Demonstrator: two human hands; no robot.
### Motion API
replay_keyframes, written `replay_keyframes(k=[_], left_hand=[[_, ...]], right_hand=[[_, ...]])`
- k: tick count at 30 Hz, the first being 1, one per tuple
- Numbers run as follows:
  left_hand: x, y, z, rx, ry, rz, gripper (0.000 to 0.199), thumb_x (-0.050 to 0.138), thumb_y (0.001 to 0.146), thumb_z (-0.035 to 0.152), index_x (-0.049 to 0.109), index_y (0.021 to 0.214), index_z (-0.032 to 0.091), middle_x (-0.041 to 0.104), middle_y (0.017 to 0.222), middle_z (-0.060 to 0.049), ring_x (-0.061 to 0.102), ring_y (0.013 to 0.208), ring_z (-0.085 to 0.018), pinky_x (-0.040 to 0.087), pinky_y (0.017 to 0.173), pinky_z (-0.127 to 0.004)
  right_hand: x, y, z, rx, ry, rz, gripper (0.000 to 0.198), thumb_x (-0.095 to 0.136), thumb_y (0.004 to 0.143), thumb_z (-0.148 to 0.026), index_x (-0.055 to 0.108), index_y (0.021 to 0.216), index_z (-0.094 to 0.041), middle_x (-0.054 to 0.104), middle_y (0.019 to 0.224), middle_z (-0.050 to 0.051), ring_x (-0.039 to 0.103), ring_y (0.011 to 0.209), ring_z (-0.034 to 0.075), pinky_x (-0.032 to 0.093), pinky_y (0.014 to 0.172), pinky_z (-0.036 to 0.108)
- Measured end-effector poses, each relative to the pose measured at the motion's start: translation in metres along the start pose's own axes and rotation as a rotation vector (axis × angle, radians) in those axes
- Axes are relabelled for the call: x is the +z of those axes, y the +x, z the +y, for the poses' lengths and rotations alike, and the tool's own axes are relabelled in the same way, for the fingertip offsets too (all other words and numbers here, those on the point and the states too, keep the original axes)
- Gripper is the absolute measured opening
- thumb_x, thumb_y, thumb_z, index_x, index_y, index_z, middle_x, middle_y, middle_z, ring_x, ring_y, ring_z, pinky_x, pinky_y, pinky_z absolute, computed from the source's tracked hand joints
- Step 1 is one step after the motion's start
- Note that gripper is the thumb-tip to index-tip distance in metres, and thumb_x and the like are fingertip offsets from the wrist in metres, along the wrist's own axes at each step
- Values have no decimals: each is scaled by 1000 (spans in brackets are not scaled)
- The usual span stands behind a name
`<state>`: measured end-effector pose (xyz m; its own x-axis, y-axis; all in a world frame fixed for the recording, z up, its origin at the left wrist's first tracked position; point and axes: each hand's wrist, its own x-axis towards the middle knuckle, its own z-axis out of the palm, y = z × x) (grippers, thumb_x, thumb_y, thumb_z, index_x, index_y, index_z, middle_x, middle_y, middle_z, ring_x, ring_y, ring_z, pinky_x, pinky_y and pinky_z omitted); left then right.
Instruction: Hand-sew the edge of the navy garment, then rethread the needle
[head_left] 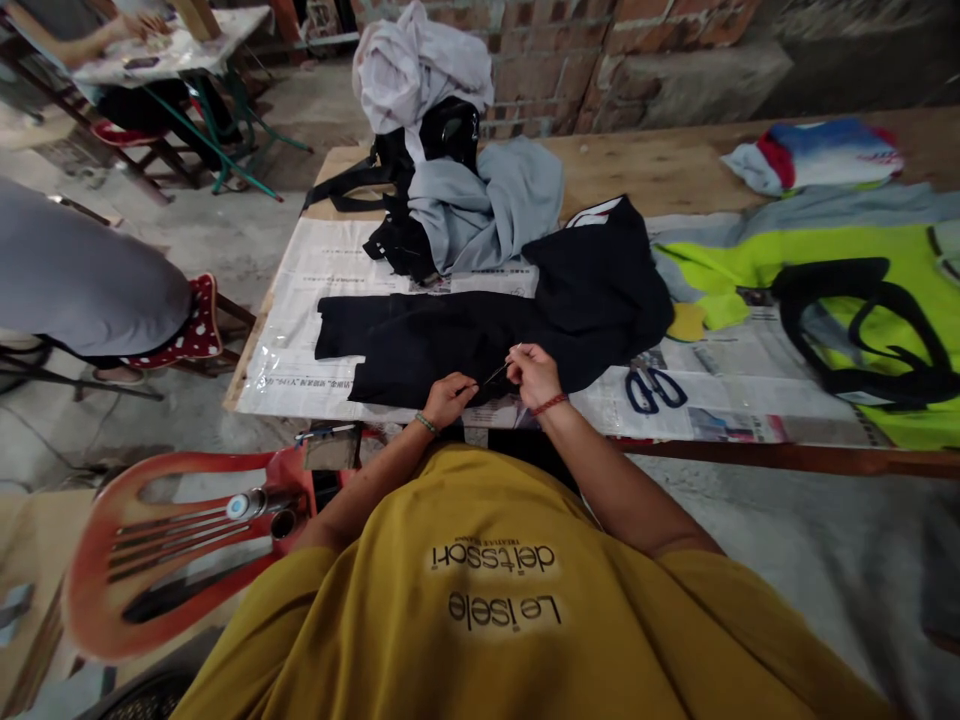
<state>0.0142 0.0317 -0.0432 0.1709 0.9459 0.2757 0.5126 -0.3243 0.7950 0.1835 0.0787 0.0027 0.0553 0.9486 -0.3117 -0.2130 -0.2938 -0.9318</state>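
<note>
A black garment (pixel 442 335) lies spread on the newspaper-covered table in front of me, with a bunched part and a white patterned panel at its right end. My left hand (pixel 450 400) is closed in a pinch at the garment's near edge; what its fingertips hold is too small to name. Just to the right, my right hand (pixel 534 375) is raised slightly over the cloth, its fingers pinched on a thin dark object (pixel 495 375) that slants down toward my left hand. Dark-handled scissors (pixel 655 391) rest on the newspaper to the right of my right hand.
Grey cloth (pixel 487 200) and a white bundle (pixel 420 75) are piled at the back. Neon-yellow garments (pixel 787 260) with a black strap loop (pixel 870 330) lie right. A red plastic chair (pixel 180 470) holding a bottle (pixel 251 503) stands left. Other people sit at left.
</note>
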Motion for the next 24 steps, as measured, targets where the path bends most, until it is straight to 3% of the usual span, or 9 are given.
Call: replay_keyframes(k=[2, 5, 8, 10, 12, 15, 18, 21, 24], left_hand=[[0, 0, 0, 1, -11, 6, 18, 57, 87, 28, 69, 83, 16, 64, 77, -3, 59, 72, -11, 47, 69, -22], [1, 0, -1, 3, -30, 15, 19, 57, 87, 30, 68, 82, 15, 64, 76, -2, 58, 71, -11, 47, 68, -21], [2, -1, -3, 10, -32, 2, 19, 57, 87, 30, 68, 82, 16, 64, 75, -2, 58, 70, -11, 48, 68, -22], [2, -1, -5, 0, -37, -4, 19, 57, 87, 30, 68, 82, 15, 65, 77, -3, 60, 72, -12, 49, 70, -24], [2, -1, -5, -3, -46, 3, 19, 56, 87, 29, 69, 84, 15, 67, 82, -4, 61, 76, -14, 50, 73, -25], [1, 0, -4, 22, -63, 9, 17, 57, 86, 27, 69, 88, 15, 68, 88, -5, 63, 83, -15, 50, 79, -27], [1, 1, -2, 22, -44, 0, 16, 58, 86, 27, 69, 86, 16, 68, 83, -4, 62, 79, -13, 50, 76, -25], [0, 1, -1, 8, -14, 10, 17, 58, 86, 29, 69, 83, 17, 66, 77, -3, 60, 73, -12, 49, 71, -23], [0, 1, -1, 7, -15, 18, 18, 58, 87, 30, 69, 83, 16, 66, 77, -3, 59, 72, -11, 49, 69, -22]], right_hand=[[-8, 5, -12, -17, 31, -32, 24, 66, 75, -34, 48, 76, -19, 57, 63, -6, 48, 39, 4, 27, 35, 16], [-12, 1, -27, 31, 104, -226, 29, 68, 75, -39, 48, 83, -21, 65, 73, -3, 61, 48, 9, 33, 36, 15], [-3, -14, -29, 179, 211, -492, 28, 66, 79, -41, 46, 88, -23, 69, 79, -2, 70, 71, 16, 52, 52, 23], [5, -23, -24, 182, 190, -622, 24, 61, 83, -41, 47, 88, -23, 69, 80, -2, 70, 81, 18, 57, 67, 33], [13, -25, -18, 18, 32, -664, 18, 57, 85, -39, 49, 86, -23, 69, 81, -1, 69, 82, 18, 57, 76, 37], [14, -17, -15, -417, -408, -670, 11, 52, 87, -32, 56, 87, -22, 69, 87, 2, 67, 86, 18, 54, 86, 39], [5, 1, -22, -781, -768, -755, 15, 48, 88, -25, 62, 91, -22, 69, 101, 5, 63, 101, 20, 49, 97, 41], [-8, 20, -35, -982, -956, -778, 21, 45, 88, -20, 64, 97, -21, 66, 112, 8, 59, 113, 21, 45, 103, 42], [-21, 34, -45, -1050, -1068, -671, 25, 41, 91, -18, 63, 103, -19, 66, 114, 10, 57, 116, 21, 46, 103, 43]])
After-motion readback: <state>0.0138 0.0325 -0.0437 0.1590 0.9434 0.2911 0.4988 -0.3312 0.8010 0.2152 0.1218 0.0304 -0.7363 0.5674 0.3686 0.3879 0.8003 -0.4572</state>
